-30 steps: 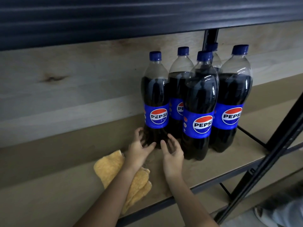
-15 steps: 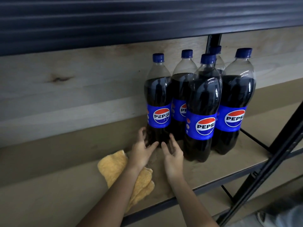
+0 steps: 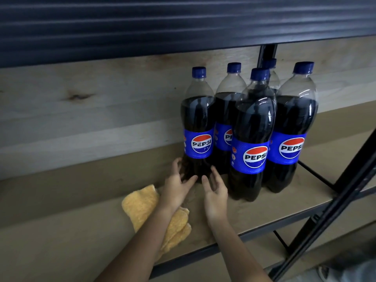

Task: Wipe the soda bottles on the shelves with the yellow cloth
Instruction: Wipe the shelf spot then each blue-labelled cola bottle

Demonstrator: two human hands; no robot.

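Note:
Several dark Pepsi soda bottles with blue caps stand in a cluster on the wooden shelf [image 3: 254,216]. The leftmost bottle [image 3: 198,127] is nearest my hands. My left hand [image 3: 176,187] lies at the left of that bottle's base with its fingers spread, and the thumb reaches toward the base's front. My right hand [image 3: 215,195] hovers just in front of the base, fingers spread and holding nothing. The yellow cloth [image 3: 140,204] lies crumpled on the shelf under my left forearm. Neither hand holds it.
A front bottle [image 3: 253,137] and a right bottle [image 3: 293,127] stand close beside the leftmost one. A dark shelf [image 3: 162,23] hangs overhead. Black metal frame posts [image 3: 335,206] slant at the right. A plank wall backs the shelf.
Both hands have edged slightly forward toward the leftmost bottle's base. The bottles and the cloth have not moved.

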